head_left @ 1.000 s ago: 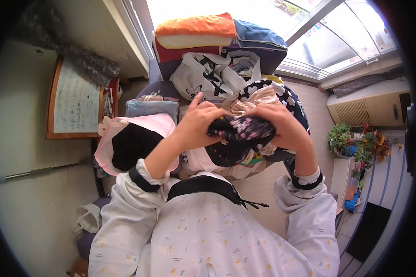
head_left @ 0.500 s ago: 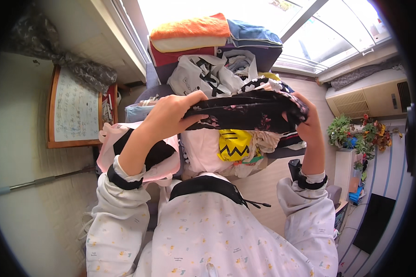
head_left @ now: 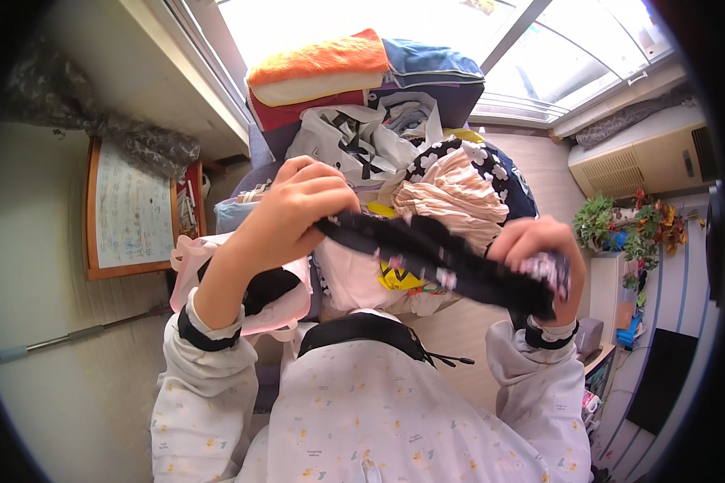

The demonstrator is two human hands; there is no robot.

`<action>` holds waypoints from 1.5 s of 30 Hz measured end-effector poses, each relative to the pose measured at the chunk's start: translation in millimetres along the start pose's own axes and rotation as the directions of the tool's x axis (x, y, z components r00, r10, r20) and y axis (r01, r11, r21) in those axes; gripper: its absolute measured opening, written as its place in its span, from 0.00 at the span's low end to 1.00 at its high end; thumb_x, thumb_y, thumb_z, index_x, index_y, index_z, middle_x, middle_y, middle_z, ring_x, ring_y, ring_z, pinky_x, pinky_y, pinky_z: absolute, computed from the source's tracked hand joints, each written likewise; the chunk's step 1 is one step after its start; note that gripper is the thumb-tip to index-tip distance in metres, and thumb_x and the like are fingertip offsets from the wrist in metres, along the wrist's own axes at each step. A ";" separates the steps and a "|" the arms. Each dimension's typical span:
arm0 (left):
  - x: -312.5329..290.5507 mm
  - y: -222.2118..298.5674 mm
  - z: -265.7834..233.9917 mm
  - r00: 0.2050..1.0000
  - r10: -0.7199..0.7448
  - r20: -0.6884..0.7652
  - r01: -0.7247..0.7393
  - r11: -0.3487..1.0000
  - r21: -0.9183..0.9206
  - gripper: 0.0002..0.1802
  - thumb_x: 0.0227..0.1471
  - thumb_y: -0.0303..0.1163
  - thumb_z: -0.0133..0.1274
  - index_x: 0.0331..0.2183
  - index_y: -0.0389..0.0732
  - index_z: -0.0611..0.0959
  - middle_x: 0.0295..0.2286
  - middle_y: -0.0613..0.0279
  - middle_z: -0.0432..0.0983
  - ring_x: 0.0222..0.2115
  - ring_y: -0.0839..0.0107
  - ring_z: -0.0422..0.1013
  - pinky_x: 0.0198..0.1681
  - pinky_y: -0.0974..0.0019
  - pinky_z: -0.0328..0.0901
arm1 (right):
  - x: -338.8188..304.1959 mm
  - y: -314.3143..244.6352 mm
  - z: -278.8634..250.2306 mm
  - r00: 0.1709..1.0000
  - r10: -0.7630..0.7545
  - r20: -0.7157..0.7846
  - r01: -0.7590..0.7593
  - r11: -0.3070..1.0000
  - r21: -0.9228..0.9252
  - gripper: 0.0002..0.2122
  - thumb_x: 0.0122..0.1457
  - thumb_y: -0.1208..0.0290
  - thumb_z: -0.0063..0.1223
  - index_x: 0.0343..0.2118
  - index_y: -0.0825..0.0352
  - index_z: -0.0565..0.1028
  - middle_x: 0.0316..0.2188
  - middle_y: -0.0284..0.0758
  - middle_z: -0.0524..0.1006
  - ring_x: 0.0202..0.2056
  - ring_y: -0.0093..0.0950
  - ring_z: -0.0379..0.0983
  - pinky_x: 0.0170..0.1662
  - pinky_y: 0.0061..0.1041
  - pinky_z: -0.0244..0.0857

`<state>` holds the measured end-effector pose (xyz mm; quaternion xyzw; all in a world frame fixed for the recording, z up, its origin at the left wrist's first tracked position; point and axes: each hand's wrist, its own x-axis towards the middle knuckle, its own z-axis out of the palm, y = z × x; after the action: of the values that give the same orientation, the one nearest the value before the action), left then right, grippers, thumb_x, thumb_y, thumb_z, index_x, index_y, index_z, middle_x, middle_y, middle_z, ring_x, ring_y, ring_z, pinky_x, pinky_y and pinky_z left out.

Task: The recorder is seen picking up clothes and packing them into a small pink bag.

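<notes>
A strip of black floral cloth (head_left: 435, 256) is stretched between my two hands, gathered into a narrow band and slanting down to the right. My left hand (head_left: 308, 201) grips its left end, fingers closed. Around the right end, which is blurred by motion, curls my right hand (head_left: 544, 251). Below and behind the cloth lie a pale pink garment (head_left: 348, 278) and a yellow piece with a black zigzag (head_left: 400, 276). Beyond it rests a peach crumpled garment (head_left: 451, 193) on a black cloth with white flowers (head_left: 501, 173).
A white plastic bag (head_left: 338, 141) of clothes stands behind the pile. Folded orange (head_left: 322, 60) and blue towels (head_left: 431, 63) sit at the back. At my left is a pink bin (head_left: 286, 310) with black cloth inside. A whiteboard (head_left: 133, 209) leans left; plants (head_left: 632, 225) stand right.
The black cloth has narrowed from a broad folded panel to a thin band. My right hand has come lower and slightly right, uncovering the peach garment behind; my left hand stays close to its place.
</notes>
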<state>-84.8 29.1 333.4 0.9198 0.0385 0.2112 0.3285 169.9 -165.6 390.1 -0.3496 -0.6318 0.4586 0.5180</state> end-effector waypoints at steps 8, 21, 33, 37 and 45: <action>39.3 23.2 20.8 0.943 0.295 -0.156 -0.303 0.560 -0.771 0.11 0.32 0.28 0.62 0.13 0.38 0.75 0.36 0.57 0.67 0.41 0.60 0.64 0.49 0.59 0.56 | 37.9 54.1 -15.5 0.996 -0.059 0.071 0.053 0.995 0.086 0.19 0.53 0.70 0.58 0.48 0.70 0.71 0.45 0.43 0.71 0.48 0.32 0.66 0.52 0.34 0.58; 34.9 14.4 -6.6 0.836 0.166 -0.523 -0.548 0.230 -0.804 0.15 0.36 0.29 0.65 0.11 0.42 0.74 0.36 0.56 0.63 0.48 0.54 0.62 0.56 0.46 0.54 | 83.6 74.7 15.5 0.981 -0.194 -0.031 0.192 0.910 0.369 0.17 0.54 0.79 0.53 0.48 0.68 0.71 0.57 0.45 0.63 0.56 0.36 0.61 0.57 0.34 0.55; 21.1 15.6 -65.6 0.835 0.357 -0.419 -0.511 0.786 -0.349 0.12 0.22 0.36 0.63 0.12 0.40 0.79 0.37 0.50 0.68 0.41 0.55 0.67 0.50 0.51 0.58 | 80.5 68.1 27.0 0.973 -0.106 -0.204 0.123 0.990 0.070 0.22 0.48 0.87 0.54 0.49 0.71 0.69 0.44 0.33 0.73 0.44 0.19 0.69 0.49 0.21 0.63; 7.9 2.7 -61.6 0.821 0.078 -0.565 -0.373 0.823 -0.428 0.18 0.47 0.31 0.58 0.42 0.38 0.78 0.45 0.48 0.67 0.45 0.59 0.68 0.51 0.56 0.61 | 82.8 50.0 39.5 0.869 -0.157 -0.469 0.040 0.967 -0.250 0.23 0.45 0.87 0.49 0.48 0.73 0.69 0.41 0.33 0.74 0.42 0.21 0.69 0.49 0.22 0.62; -76.6 -6.0 50.0 0.903 -0.384 -0.191 0.082 0.592 -0.802 0.67 0.25 0.39 0.73 0.61 0.37 0.48 0.58 0.53 0.48 0.60 0.62 0.45 0.62 0.63 0.39 | 96.6 8.7 86.4 0.776 -0.294 -0.558 0.137 0.942 -0.306 0.16 0.48 0.84 0.58 0.42 0.73 0.71 0.38 0.33 0.76 0.39 0.20 0.71 0.44 0.19 0.63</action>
<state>-133.3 -11.6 267.1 0.6209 0.1224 0.3186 0.7057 64.2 -92.9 410.5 -0.4626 -0.5250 0.1799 0.6914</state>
